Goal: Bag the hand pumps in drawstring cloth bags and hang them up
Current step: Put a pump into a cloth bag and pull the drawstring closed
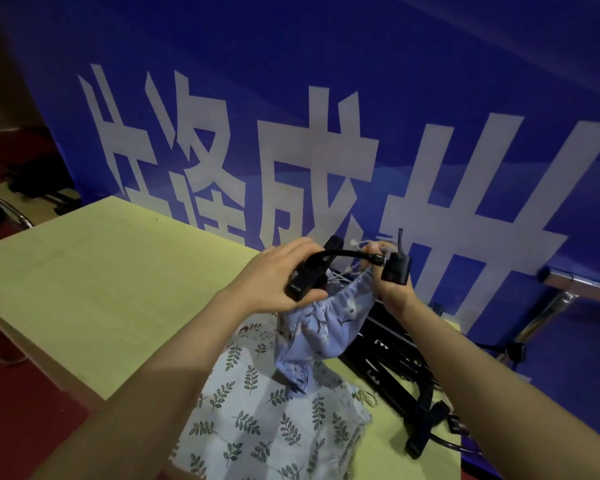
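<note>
Here, both hands gripping: L hand (274, 275) round pump (310, 271) + bag (326, 323) rim, R hand (390, 282) pinching hose end.

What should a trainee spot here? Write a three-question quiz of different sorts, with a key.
1. True or false: the black hand pump sits fully inside the pale blue floral drawstring bag.
2. What lies flat on the yellow-green table below that bag? A) white leaf-print cloth B) red towel C) cardboard box
3. Fill in: the banner behind the table is ___ with white characters.
Key: 1 false; 2 A; 3 blue.
</note>
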`<action>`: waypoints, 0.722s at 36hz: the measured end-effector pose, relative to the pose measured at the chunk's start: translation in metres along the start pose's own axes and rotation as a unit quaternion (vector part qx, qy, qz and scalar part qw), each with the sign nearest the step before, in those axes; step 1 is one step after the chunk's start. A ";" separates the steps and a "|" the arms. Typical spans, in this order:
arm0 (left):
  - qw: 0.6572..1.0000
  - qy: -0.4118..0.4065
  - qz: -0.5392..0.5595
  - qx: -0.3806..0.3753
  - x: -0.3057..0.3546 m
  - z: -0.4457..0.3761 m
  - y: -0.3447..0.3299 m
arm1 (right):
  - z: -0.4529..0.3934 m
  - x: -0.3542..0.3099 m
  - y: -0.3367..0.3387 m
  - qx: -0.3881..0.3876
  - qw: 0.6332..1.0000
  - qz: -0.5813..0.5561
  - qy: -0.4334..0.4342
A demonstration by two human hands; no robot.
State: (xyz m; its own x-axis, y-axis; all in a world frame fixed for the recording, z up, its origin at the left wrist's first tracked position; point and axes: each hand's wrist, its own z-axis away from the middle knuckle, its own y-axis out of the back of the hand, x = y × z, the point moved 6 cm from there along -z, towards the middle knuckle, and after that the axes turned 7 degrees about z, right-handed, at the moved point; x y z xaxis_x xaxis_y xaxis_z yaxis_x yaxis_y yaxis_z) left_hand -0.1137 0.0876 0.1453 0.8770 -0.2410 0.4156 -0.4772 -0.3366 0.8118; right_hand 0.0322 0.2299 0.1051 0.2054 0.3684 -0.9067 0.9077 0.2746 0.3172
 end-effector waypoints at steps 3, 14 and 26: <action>0.999 -0.026 0.019 0.038 0.004 0.006 -0.006 | -0.004 -0.011 0.009 -0.017 0.997 0.071 -0.005; 0.984 0.042 0.094 0.148 -0.002 0.018 -0.010 | 0.013 -0.001 -0.007 -0.231 0.941 0.246 0.021; 0.986 0.013 0.056 0.154 0.004 0.015 -0.010 | 0.007 0.027 -0.008 -0.193 0.901 0.382 -0.068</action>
State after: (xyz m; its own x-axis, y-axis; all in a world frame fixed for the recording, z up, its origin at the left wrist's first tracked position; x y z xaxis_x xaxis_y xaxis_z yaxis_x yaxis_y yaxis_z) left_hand -0.1059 0.0760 0.1326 0.8174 -0.2707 0.5085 -0.5617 -0.5702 0.5994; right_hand 0.0333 0.2316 0.0762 0.7834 0.4756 -0.4001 0.2926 0.2858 0.9125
